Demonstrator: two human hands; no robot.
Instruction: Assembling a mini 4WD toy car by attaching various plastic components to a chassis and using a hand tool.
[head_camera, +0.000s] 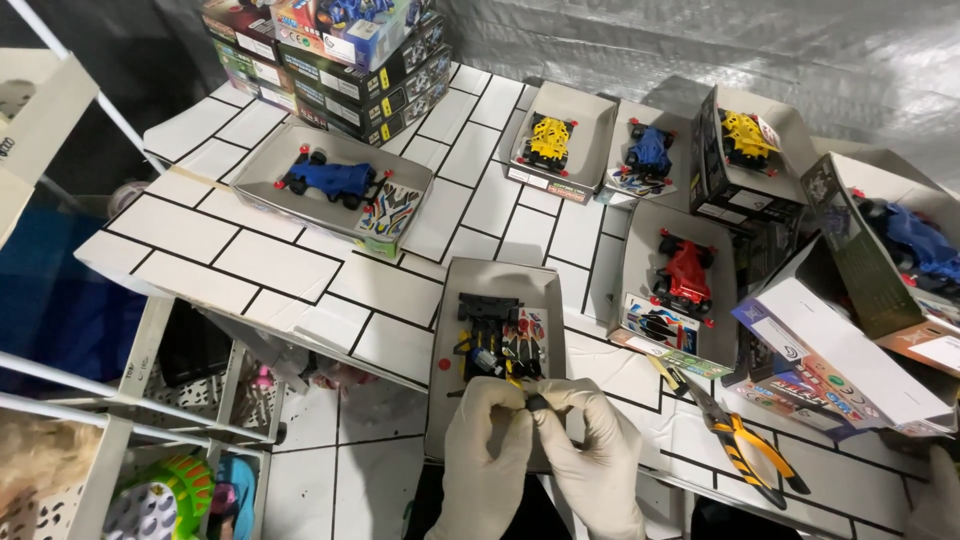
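Observation:
Both my hands wear white gloves and meet at the bottom centre. My left hand and my right hand pinch together on a small black part between their fingertips. Just above them a grey box tray holds a half-built black toy car chassis with yellow and blue bits and a sticker sheet. A small red piece lies in the tray to the left.
Open boxes hold finished toy cars: blue, yellow, blue, yellow, red, blue. Yellow-handled pliers lie at right. Stacked boxes stand at the back; a white shelf rack is at left.

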